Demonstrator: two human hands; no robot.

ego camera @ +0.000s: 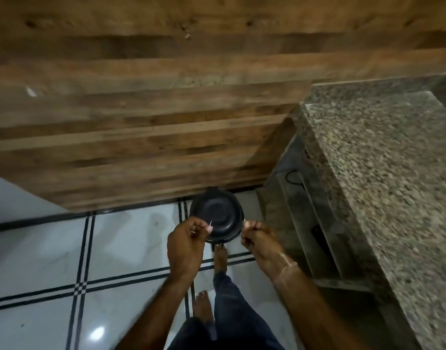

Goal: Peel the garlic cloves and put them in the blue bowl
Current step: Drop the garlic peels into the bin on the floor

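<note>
As both hands hang over the floor bin [217, 218], left hand [185, 248] fingers pinch a pale sliver [210, 222], prob. peel; right hand [261, 245] fingers curled, contents unclear. Cloves, blue bowl unseen; release only w/ lid open.

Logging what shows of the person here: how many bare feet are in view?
2. One foot is forward, toes at the black bin; the other foot stands further back on the tiled floor.

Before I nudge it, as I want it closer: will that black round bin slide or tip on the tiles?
Probably slides: the tiles look glossy. The black round bin looks like light plastic, so it may skid or tip.
</note>
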